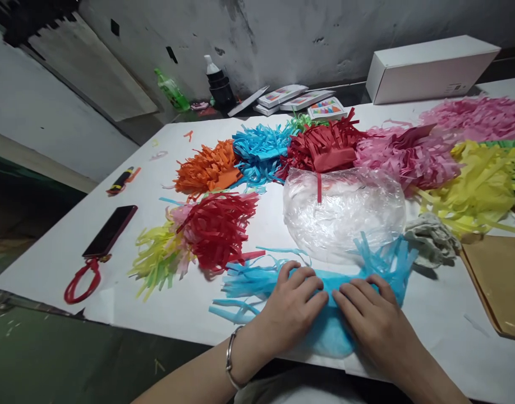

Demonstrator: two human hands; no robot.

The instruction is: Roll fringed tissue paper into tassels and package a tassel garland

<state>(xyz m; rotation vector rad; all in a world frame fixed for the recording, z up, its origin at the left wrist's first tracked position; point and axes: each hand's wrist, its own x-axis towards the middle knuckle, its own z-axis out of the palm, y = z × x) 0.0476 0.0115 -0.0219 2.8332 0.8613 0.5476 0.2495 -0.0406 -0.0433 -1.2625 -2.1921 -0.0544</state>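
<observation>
A sheet of blue fringed tissue paper (331, 334) lies at the table's near edge, its cut strips spreading to the left and to the upper right. My left hand (297, 294) rests on its left part with the fingers curled over the paper; a silver bangle is on that wrist. Close beside it, my right hand (369, 308) grips the same paper with bent fingers. The thumbs and the paper under both palms are partly hidden. Just beyond the hands sits a clear plastic bag (345, 210) with a red strip on it.
Fringed tissue bundles in orange (209, 168), blue (261, 148), dark red (325, 143), pink (404, 154) and yellow (472, 179) line the back. At left are a mixed red bundle (219, 230), a phone (111, 230) and a cutter (122, 179). Brown envelopes (499, 280) lie right.
</observation>
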